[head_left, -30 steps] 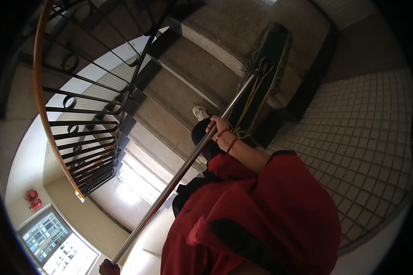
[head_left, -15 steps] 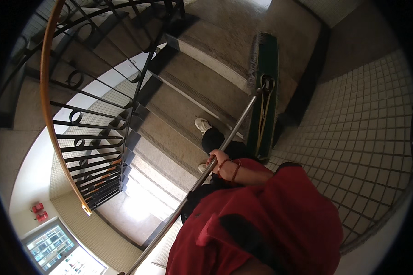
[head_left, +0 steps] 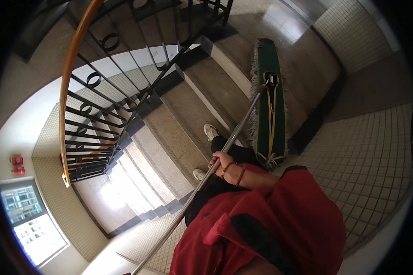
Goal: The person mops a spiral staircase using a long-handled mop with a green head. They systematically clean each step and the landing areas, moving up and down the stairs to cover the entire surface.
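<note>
Presumably for leverage, the right hand (head_left: 222,160) is wrapped around the metal pole (head_left: 237,130) partway along, the pole running diagonally past the red garment (head_left: 270,220). At its far end lies the green-backed dust mop (head_left: 263,123), beside the stairs (head_left: 172,103), joined by a swivel (head_left: 271,79) that likely lets head and pole tilt separately; yellow cords (head_left: 270,114) appear to secure the cover. Whether the grey fringe (head_left: 254,68) meets the floor (head_left: 303,91) is hard to judge. The left hand (head_left: 128,273), perhaps a sliver at the lower edge, cannot be read.
</note>
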Motion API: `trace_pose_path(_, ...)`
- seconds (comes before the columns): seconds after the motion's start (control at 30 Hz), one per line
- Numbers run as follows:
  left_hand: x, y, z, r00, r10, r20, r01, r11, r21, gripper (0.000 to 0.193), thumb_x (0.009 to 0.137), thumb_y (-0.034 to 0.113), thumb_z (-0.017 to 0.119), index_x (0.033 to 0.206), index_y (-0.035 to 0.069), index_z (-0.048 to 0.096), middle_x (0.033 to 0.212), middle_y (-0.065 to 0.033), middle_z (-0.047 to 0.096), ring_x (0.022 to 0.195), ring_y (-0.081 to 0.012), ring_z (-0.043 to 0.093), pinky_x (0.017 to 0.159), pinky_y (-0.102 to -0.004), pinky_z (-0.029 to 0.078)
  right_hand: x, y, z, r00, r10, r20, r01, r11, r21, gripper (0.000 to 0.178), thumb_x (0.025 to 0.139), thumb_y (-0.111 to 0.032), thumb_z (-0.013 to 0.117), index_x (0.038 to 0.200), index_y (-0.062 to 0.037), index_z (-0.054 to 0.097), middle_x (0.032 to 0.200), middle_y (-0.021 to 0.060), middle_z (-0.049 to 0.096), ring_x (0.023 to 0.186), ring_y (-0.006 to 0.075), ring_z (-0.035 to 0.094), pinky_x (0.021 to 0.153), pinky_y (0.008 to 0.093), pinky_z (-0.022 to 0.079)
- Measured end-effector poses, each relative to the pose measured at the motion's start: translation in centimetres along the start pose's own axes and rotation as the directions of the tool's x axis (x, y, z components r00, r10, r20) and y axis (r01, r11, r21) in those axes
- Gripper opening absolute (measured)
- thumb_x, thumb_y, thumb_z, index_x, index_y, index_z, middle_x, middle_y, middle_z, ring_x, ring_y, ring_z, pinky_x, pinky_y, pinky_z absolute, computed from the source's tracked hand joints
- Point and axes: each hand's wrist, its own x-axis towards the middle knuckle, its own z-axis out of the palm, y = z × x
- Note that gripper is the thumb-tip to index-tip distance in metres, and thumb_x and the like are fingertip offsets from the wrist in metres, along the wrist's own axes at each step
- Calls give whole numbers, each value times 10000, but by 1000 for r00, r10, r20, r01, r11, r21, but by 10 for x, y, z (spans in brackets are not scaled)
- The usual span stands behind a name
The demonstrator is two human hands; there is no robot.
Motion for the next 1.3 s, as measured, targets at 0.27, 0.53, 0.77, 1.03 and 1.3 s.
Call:
trace_pose_path(0.27,-52,58,15,899,-90,429,187,964,-189,220,591,224,568,616,7,586,582,-183,557,552,-287,564,510,-365,453,53,-14,18,975,128,184,-72,956,-285,135,738,-120,469,648,-28,427,617,94,437,586,220,463,632,401,404)
trace_pose_path(0.53,15,152,2,765,68,641,135,955,-263,202,552,221,640,541,52,530,506,-83,533,461,-199,524,436,-318,414,144,-79,8,993,-114,21,110,870,-481,106,781,-89,460,777,13,487,675,121,529,554,198,520,423,324,421)
trace_pose_path(0.77,29,155,-18,547,59,835,360,884,-299,225,560,205,682,559,23,549,470,-44,520,406,-117,503,409,-260,415,149,-82,-5,944,-315,100,324,823,-467,175,771,-127,503,643,-8,506,566,86,519,501,170,518,418,308,427)
trace_pose_path(1.03,54,125,-69,946,-10,324,56,989,-133,166,558,195,583,550,35,541,475,-94,525,446,-225,525,440,-338,427,133,-74,45,939,-229,258,274,949,-155,231,801,-129,446,598,-17,453,531,98,479,468,206,471,497,371,437)
trace_pose_path(1.3,76,130,-231,739,63,-671,127,965,230,65,631,52,506,613,91,457,563,-81,487,517,-265,491,453,-375,375,104,-83,112,925,-290,247,250,951,182,220,792,-101,444,592,-18,407,508,89,411,478,209,437,478,371,408)
